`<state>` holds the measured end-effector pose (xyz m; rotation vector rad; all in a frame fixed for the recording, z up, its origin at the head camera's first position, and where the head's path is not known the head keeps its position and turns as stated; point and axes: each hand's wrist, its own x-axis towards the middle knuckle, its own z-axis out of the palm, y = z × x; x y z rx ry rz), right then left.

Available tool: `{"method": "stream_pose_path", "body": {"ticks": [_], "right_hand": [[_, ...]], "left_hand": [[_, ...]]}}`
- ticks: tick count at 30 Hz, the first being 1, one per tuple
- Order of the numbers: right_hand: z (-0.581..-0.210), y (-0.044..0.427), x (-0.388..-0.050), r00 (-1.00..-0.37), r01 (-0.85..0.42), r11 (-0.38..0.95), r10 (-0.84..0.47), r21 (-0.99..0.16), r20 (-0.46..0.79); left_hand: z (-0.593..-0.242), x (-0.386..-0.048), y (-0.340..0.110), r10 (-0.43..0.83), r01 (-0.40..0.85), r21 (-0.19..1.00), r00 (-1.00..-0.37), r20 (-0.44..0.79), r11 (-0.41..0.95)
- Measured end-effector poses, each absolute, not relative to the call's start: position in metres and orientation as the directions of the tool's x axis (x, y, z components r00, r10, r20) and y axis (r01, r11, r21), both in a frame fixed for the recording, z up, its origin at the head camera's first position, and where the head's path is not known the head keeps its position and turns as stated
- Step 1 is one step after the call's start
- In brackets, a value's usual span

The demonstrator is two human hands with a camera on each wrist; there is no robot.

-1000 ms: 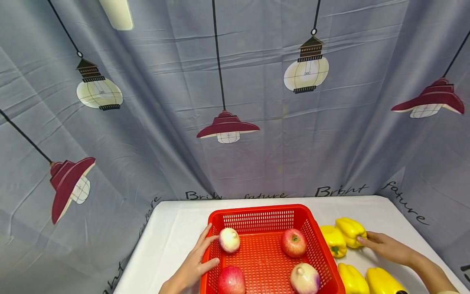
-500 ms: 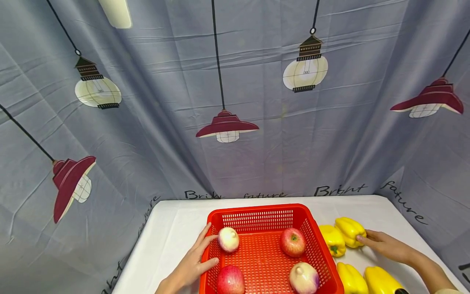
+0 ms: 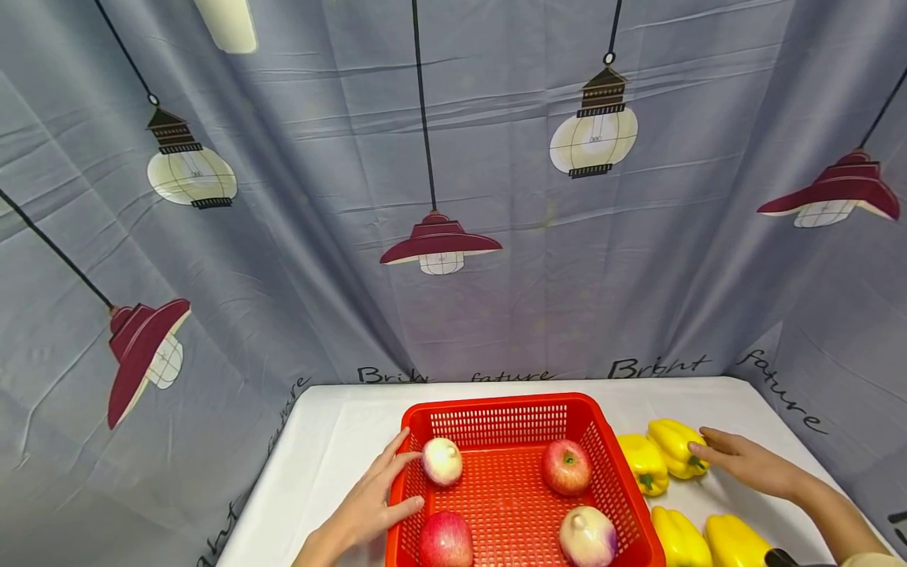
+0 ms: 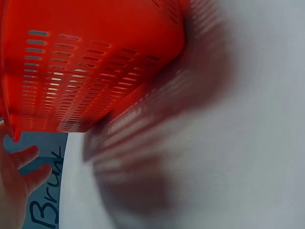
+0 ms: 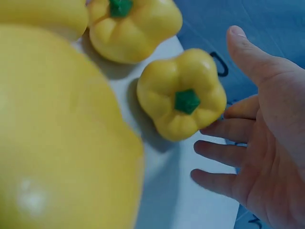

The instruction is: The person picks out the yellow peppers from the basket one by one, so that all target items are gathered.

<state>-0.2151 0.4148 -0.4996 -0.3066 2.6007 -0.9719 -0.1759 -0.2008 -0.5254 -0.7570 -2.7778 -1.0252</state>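
Observation:
A red perforated plastic basket [image 3: 510,504] stands on the white table. Over its left rim lies my left hand [image 3: 364,496], fingers and thumb spread; in the left wrist view its fingertips show beside the rim. Inside are a red apple [image 3: 566,468], a darker red round fruit [image 3: 446,540] and two pale, purple-tinged onion-like vegetables, one small [image 3: 442,462] and one larger [image 3: 588,536]. My right hand [image 3: 754,465] is spread beside the far yellow bell pepper [image 5: 182,94]. Its fingertips are very near this pepper; whether they touch I cannot tell. Nothing is gripped.
Right of the basket sit more yellow bell peppers: one beside the far one [image 3: 643,465] and two nearer [image 3: 682,539] [image 3: 737,543]. A dark rounded object [image 3: 779,557] shows at the lower right. Behind the table hangs a grey lamp-print curtain [image 3: 468,331].
My right hand's fingers have spread and lifted slightly away from the far pepper, which stays in place. My left hand and the basket have hardly moved.

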Motion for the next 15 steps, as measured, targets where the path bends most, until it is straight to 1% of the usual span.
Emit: {"method": "stream_pose_path", "body": {"ticks": [7,10,15], "right_hand": [[-0.483,0.403,-0.216,-0.935,-0.121,0.772,-0.299,-0.624,-0.19],[-0.474,0.398,-0.217,-0.937,-0.123,0.784,-0.294,-0.608,-0.189],[-0.463,0.387,-0.219,-0.931,-0.136,0.774,-0.313,-0.618,-0.187]], "left_hand": [[-0.513,-0.182,-0.208,0.405,0.477,0.571,-0.877,0.259,0.668],[-0.503,-0.187,-0.21,0.41,0.499,0.528,-0.866,0.285,0.687],[-0.488,-0.195,-0.213,0.433,0.53,0.451,-0.848,0.307,0.718]]}}
